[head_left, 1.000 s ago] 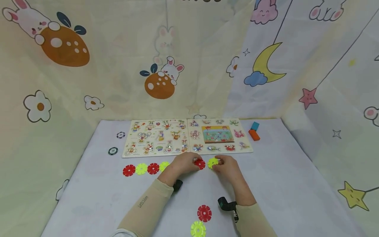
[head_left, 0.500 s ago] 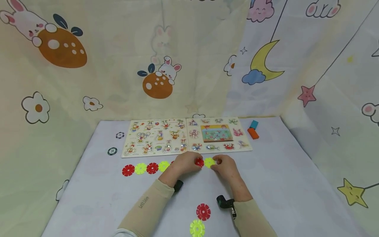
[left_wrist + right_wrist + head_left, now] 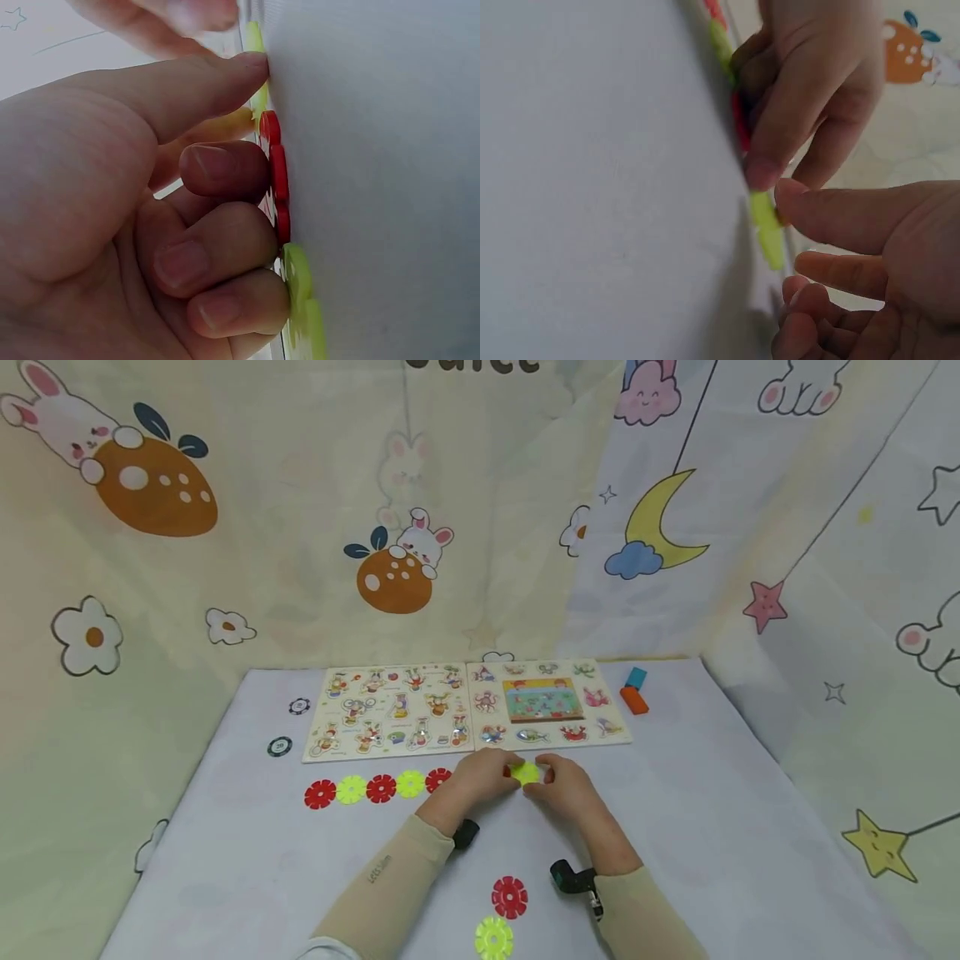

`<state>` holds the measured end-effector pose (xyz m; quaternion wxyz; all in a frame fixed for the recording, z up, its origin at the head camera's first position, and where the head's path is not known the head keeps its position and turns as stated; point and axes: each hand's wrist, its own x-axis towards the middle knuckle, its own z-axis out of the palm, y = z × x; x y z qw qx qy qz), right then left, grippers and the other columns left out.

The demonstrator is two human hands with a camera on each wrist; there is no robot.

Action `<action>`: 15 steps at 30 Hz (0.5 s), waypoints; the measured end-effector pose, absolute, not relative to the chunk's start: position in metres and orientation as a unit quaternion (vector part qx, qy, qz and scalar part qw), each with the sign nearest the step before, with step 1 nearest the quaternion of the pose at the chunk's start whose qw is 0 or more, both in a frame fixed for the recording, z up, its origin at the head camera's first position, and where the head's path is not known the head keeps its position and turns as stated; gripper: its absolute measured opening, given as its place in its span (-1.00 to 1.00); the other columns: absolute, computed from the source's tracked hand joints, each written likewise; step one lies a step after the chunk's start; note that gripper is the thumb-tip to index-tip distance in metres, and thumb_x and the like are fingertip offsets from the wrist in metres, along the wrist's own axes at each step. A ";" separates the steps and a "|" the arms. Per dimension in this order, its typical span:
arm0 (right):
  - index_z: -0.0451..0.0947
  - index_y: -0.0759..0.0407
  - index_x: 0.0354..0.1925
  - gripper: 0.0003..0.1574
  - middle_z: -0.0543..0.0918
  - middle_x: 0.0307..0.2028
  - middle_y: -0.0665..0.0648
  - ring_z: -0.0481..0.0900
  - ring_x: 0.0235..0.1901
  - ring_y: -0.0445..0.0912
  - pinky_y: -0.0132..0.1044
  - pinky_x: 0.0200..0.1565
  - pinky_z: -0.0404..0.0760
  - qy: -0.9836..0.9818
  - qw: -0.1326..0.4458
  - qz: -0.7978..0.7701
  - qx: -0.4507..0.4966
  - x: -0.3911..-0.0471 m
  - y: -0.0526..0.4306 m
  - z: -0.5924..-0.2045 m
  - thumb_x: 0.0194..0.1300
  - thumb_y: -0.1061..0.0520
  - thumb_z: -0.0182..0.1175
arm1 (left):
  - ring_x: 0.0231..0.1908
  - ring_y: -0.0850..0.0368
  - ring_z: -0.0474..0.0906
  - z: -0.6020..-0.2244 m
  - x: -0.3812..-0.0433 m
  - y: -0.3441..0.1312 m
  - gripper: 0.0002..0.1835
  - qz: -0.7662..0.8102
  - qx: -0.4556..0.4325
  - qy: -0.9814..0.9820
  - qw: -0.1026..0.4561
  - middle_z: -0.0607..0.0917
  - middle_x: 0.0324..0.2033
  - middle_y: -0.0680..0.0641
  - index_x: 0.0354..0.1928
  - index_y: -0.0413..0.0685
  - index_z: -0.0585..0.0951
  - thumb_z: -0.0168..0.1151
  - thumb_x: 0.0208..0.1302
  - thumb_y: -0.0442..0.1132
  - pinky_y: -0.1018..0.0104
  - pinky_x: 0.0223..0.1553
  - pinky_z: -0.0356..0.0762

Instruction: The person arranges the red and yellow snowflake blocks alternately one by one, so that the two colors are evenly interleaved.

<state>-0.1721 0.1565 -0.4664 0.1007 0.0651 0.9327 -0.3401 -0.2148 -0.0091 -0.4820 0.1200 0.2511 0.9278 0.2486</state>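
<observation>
A yellow-green plastic snowflake disc [image 3: 527, 773] lies flat on the table between my two hands. My left hand [image 3: 480, 779] pinches its left side with thumb and index finger, the other fingers curled over a red disc [image 3: 280, 176] beside it. From the right, my right hand [image 3: 572, 789] has thumb and index finger at the edge of that yellow-green disc. A line of alternating discs runs left from there, from a red disc [image 3: 438, 779] to a red end disc [image 3: 320, 794]; my left hand hides part of it.
Behind the row lie two picture puzzle boards, a left board [image 3: 390, 752] and a right board [image 3: 615, 739]. Near me are a loose red disc [image 3: 510, 897] and a yellow-green one [image 3: 494, 937]. Poker chips [image 3: 280, 747] lie left; an orange block [image 3: 633, 700] and blue block [image 3: 636, 677] lie right.
My right hand has brought the yellow-green disc leftward against the red one at the row's end. My left hand has shifted right, from the red disc onto the yellow-green one.
</observation>
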 end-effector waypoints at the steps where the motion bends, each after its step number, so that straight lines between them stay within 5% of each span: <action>1: 0.45 0.17 0.18 -0.30 0.45 -0.40 0.10 0.37 -0.40 -0.05 -0.26 -0.42 0.34 0.934 0.105 -0.336 0.062 -0.168 0.156 -0.463 0.10 0.00 0.38 | -0.27 0.20 0.43 -0.483 -0.215 -0.009 -0.57 0.249 0.253 0.927 0.118 0.64 -0.09 0.08 0.10 0.10 0.60 0.30 0.18 -0.03 0.26 -0.18 0.43; 10: 0.59 0.06 -0.13 -0.58 0.45 -0.56 0.02 0.37 -0.56 -0.11 -0.29 -0.53 0.35 0.927 0.144 -0.345 -0.015 -0.099 0.136 -0.456 0.08 -0.09 0.38 | -0.14 0.19 0.47 -0.484 -0.213 -0.011 -0.58 0.253 0.256 0.927 0.108 0.62 0.00 0.08 0.11 0.11 0.60 0.29 0.19 -0.03 0.20 -0.05 0.43; 15: 0.53 -0.01 -0.26 -0.48 0.42 -0.59 -0.03 0.36 -0.58 -0.15 -0.30 -0.53 0.32 0.933 0.183 -0.308 -0.045 -0.068 0.125 -0.464 -0.08 -0.26 0.43 | -0.01 0.15 0.47 -0.482 -0.212 -0.012 -0.57 0.261 0.250 0.925 0.113 0.61 0.03 0.07 0.12 0.11 0.59 0.28 0.20 -0.04 0.16 0.02 0.41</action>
